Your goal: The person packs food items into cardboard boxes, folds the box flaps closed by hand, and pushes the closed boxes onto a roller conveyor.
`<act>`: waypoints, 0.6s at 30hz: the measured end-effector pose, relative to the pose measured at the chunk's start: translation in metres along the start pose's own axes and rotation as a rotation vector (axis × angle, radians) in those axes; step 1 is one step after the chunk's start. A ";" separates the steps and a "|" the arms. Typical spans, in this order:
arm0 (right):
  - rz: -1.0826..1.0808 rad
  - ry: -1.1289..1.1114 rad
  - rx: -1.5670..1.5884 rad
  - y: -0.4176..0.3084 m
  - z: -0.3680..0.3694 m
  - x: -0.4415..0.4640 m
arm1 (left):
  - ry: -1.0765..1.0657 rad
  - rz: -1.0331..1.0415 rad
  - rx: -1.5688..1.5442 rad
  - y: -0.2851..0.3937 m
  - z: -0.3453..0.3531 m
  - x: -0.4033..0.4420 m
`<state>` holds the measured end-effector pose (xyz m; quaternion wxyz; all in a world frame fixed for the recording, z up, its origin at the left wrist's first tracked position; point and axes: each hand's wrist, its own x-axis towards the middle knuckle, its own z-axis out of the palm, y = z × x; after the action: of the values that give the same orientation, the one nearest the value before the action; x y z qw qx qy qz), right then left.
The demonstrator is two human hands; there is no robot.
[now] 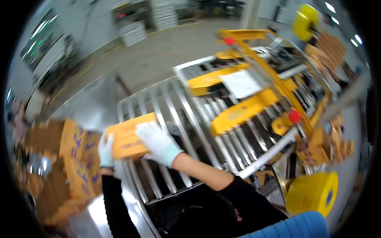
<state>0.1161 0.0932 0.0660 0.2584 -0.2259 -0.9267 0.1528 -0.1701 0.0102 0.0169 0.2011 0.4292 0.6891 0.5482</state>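
An orange-brown cardboard box rests at the left end of the metal roller conveyor. My left hand, in a white glove, presses against the box's left side. Across the top and right side of the box lies my right hand, also gloved, with its fingers spread over the cardboard. Part of its thumb side is hidden under the palm. Both hands have the one box between them.
A yellow-armed machine with red knobs stands over the rollers at right. Flattened printed cartons lean at left beside a shiny metal table. At lower right are a yellow roll and a blue chair back.
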 end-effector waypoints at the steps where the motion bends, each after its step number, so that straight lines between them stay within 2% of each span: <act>1: -0.037 -0.045 -0.043 -0.002 -0.003 -0.003 | 0.002 0.011 -0.014 -0.007 -0.009 -0.001; 4: -0.139 0.090 0.094 0.014 0.015 -0.017 | 0.005 -0.007 0.054 0.003 -0.003 -0.008; 6: -0.076 0.146 0.194 0.020 -0.007 -0.033 | 0.034 0.029 0.058 -0.009 -0.005 -0.003; 8: 0.149 0.339 0.133 0.055 -0.045 -0.076 | 0.017 0.022 0.055 -0.013 -0.002 0.002; 10: 0.538 0.611 -0.214 0.107 -0.090 -0.129 | -0.009 0.011 0.043 -0.010 0.003 0.001; 11: 0.719 0.669 -0.423 0.137 -0.108 -0.149 | -0.012 -0.001 0.042 -0.006 0.006 0.001; 12: 0.852 0.659 -0.586 0.167 -0.118 -0.162 | -0.008 -0.039 0.072 -0.001 0.005 -0.004; 13: 0.866 0.685 -0.748 0.197 -0.123 -0.168 | 0.007 -0.047 0.092 0.003 0.006 -0.001; 15: 1.007 0.539 -0.744 0.231 -0.137 -0.166 | 0.016 -0.016 0.111 0.000 0.008 -0.002; 16: 1.011 0.533 -0.736 0.244 -0.139 -0.163 | 0.011 -0.026 0.096 0.000 0.006 -0.003; 18: 1.189 0.490 -0.699 0.267 -0.140 -0.159 | 0.003 -0.045 0.085 0.004 0.007 -0.003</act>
<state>0.4050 0.2641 0.0089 0.2447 -0.7878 -0.5576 -0.0922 -0.1622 0.0120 0.0176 0.1938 0.4212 0.7215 0.5143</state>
